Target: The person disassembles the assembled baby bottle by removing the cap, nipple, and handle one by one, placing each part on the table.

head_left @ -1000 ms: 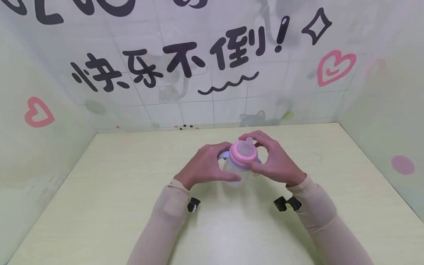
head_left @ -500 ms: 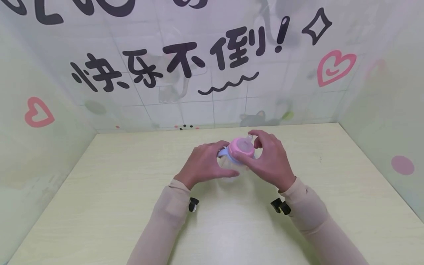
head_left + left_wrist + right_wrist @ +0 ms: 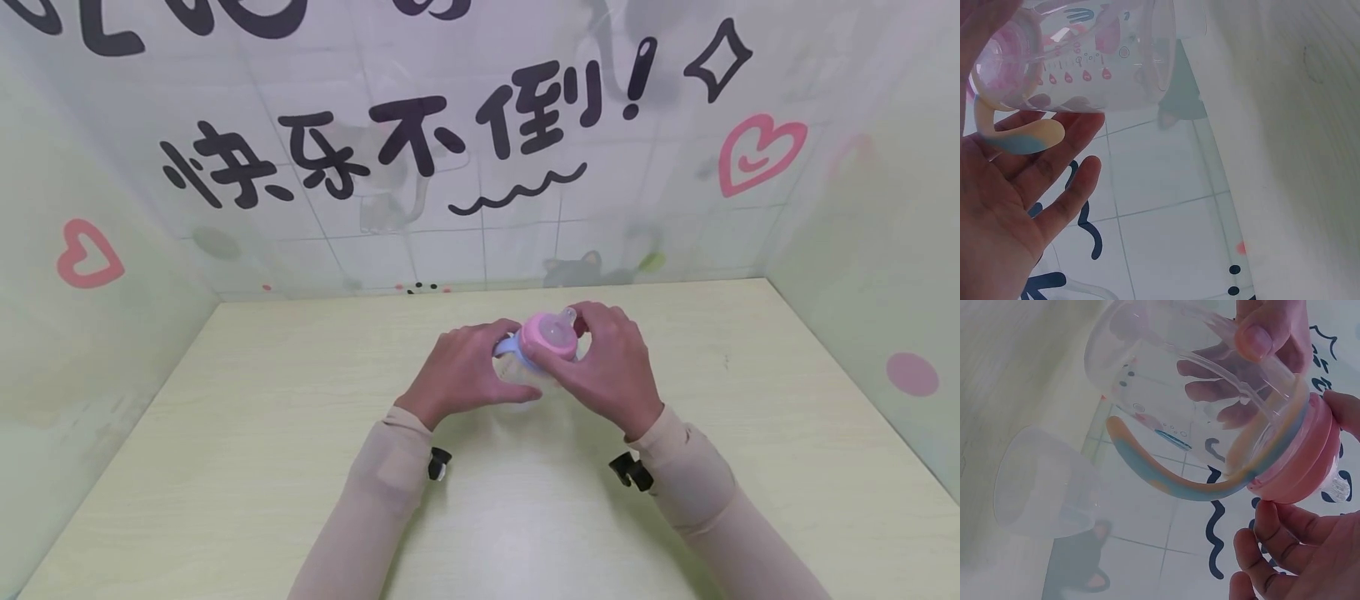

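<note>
Both hands are on a clear baby bottle (image 3: 1166,387) over the middle of the table. It has a pink screw collar (image 3: 1294,462), a clear teat (image 3: 568,314) and curved handles (image 3: 1179,487) in blue and orange. My left hand (image 3: 465,367) grips the bottle's body from the left, thumb in front and fingers behind. In the left wrist view, printed marks show on the bottle wall (image 3: 1085,59), and a handle (image 3: 1029,139) lies in front of the fingers. My right hand (image 3: 618,367) holds the pink collar, thumb across its near side and fingertips at the far side.
A translucent cap (image 3: 1044,484) stands on the table behind the bottle, hidden in the head view. Pale wood tabletop (image 3: 262,433) spreads around the hands. Printed panels (image 3: 315,258) close off the back and both sides.
My right hand has turned leftward around the collar, its thumb moving from the right side to the near-left. The bottle has shifted slightly left and away. The left hand has barely moved.
</note>
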Demonstrator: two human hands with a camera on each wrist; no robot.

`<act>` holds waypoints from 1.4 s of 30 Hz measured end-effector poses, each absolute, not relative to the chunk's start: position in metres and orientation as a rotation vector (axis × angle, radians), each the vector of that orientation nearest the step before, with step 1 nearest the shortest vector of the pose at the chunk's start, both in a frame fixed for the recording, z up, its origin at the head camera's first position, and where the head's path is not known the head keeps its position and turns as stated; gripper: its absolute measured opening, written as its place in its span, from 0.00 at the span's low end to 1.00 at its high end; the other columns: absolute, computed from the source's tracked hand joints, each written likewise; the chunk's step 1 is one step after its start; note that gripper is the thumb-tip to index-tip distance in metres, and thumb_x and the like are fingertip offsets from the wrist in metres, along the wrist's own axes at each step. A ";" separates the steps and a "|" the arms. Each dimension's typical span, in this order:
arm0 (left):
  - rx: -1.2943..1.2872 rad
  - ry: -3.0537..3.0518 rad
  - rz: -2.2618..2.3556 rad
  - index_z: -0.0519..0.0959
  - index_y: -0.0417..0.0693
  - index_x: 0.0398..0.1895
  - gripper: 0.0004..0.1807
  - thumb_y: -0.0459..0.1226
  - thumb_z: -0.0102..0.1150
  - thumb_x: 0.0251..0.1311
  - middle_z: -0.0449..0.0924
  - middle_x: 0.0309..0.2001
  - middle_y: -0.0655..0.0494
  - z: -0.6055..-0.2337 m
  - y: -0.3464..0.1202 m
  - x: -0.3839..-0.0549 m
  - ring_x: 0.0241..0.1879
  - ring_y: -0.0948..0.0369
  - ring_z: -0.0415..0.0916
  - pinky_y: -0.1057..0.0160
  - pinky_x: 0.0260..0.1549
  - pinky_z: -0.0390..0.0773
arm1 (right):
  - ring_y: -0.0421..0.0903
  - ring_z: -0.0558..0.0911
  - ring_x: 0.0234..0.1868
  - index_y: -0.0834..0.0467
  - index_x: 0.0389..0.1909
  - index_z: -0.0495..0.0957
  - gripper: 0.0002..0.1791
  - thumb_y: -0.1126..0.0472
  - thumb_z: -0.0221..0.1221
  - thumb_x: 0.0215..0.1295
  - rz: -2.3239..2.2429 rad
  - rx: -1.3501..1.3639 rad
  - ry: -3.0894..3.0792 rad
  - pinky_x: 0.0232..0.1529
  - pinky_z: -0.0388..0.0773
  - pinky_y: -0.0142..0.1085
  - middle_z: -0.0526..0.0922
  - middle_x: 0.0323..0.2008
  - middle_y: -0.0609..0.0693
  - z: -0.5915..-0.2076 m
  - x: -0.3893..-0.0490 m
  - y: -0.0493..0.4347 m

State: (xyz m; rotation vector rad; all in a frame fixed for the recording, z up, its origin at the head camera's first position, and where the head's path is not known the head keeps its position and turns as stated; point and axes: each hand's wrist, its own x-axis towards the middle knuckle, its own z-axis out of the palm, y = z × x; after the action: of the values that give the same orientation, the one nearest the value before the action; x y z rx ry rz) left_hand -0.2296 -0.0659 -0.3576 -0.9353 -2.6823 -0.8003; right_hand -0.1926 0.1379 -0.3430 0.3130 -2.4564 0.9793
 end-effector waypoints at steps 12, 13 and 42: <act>-0.969 -2.677 -0.909 0.78 0.56 0.57 0.38 0.58 0.76 0.40 0.81 0.37 0.66 -0.358 -0.066 -0.229 0.32 0.62 0.78 0.63 0.30 0.75 | 0.47 0.73 0.43 0.57 0.46 0.81 0.23 0.49 0.72 0.53 1.177 0.453 -2.466 0.40 0.71 0.43 0.77 0.39 0.50 -0.335 -0.192 0.144; -0.971 -2.679 -0.920 0.78 0.56 0.57 0.38 0.58 0.76 0.40 0.81 0.38 0.66 -0.358 -0.066 -0.229 0.33 0.61 0.78 0.63 0.31 0.75 | 0.47 0.73 0.43 0.57 0.47 0.81 0.23 0.50 0.72 0.53 1.177 0.464 -2.464 0.40 0.71 0.43 0.77 0.40 0.50 -0.335 -0.192 0.145; -1.045 -2.690 -0.981 0.78 0.56 0.56 0.37 0.57 0.77 0.41 0.81 0.40 0.69 -0.360 -0.065 -0.230 0.35 0.67 0.76 0.63 0.35 0.77 | 0.46 0.75 0.49 0.61 0.47 0.81 0.22 0.62 0.72 0.49 1.292 0.605 -2.279 0.43 0.70 0.45 0.79 0.46 0.52 -0.329 -0.191 0.152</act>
State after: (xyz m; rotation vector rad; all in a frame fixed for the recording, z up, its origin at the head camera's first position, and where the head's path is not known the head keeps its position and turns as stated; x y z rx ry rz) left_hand -0.2295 -0.0650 -0.3596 -1.0449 -2.6896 -0.9814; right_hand -0.1908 0.1522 -0.3285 0.6050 -2.2793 1.2919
